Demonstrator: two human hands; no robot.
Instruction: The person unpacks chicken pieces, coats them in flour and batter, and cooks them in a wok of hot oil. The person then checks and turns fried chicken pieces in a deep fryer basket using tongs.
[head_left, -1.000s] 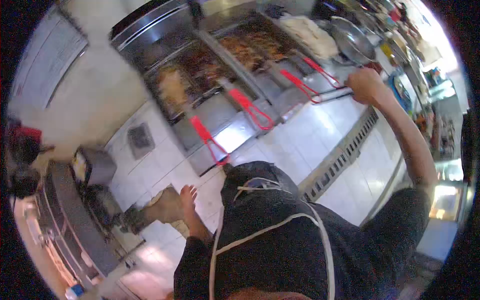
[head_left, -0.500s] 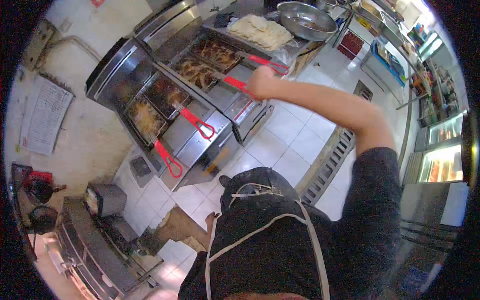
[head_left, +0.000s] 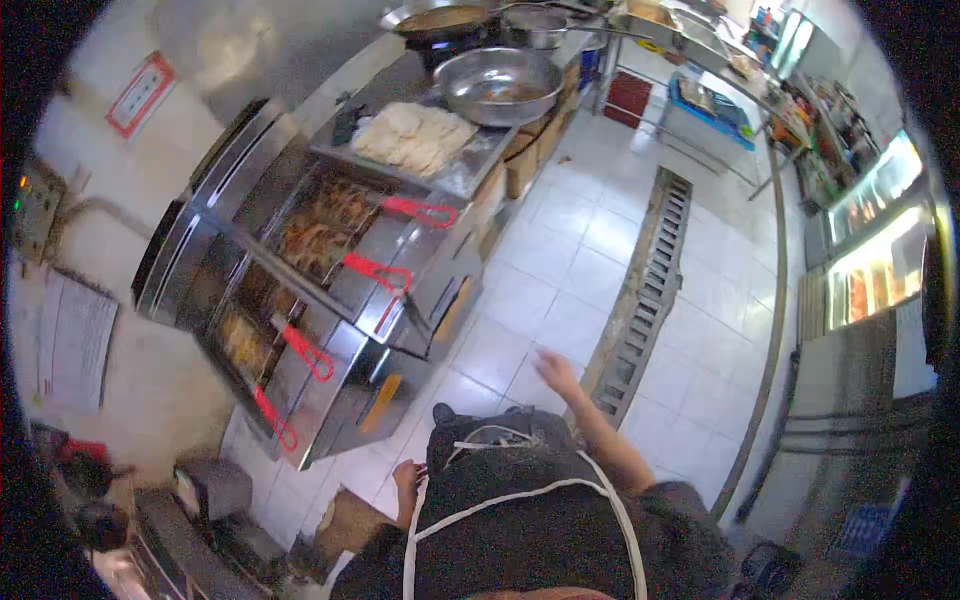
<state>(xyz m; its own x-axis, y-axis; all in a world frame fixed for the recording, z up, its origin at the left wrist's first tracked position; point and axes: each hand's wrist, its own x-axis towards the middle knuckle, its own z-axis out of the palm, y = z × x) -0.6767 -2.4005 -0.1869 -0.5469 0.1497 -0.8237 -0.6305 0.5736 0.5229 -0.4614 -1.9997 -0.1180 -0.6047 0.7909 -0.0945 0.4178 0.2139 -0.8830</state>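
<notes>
My right hand [head_left: 556, 371] hangs over the tiled floor in front of my body, slightly blurred, with nothing in it and its fingers loosely apart. Low beside my dark apron [head_left: 520, 510] is my left hand [head_left: 408, 480], fingers loosely spread near the apron's edge; I see nothing held in it. Ahead on the left stand deep fryers [head_left: 350, 355] with several frying baskets. Their red handles, among them the upper handle [head_left: 420, 211], the second handle [head_left: 378, 272], the third handle [head_left: 305, 352] and the lowest handle [head_left: 273, 420], point towards me. Browned food [head_left: 322, 235] lies in the upper baskets.
Pale flat dough-like pieces [head_left: 413, 138] are piled on the counter beyond the fryers, beside a large metal bowl [head_left: 498, 88]. A drain grate [head_left: 650, 300] runs along the floor. Lit display fridges [head_left: 875, 265] line the right side.
My right hand has let go of a red basket handle and dropped back towards my body. The view has shifted, so the fryers appear lower and farther left.
</notes>
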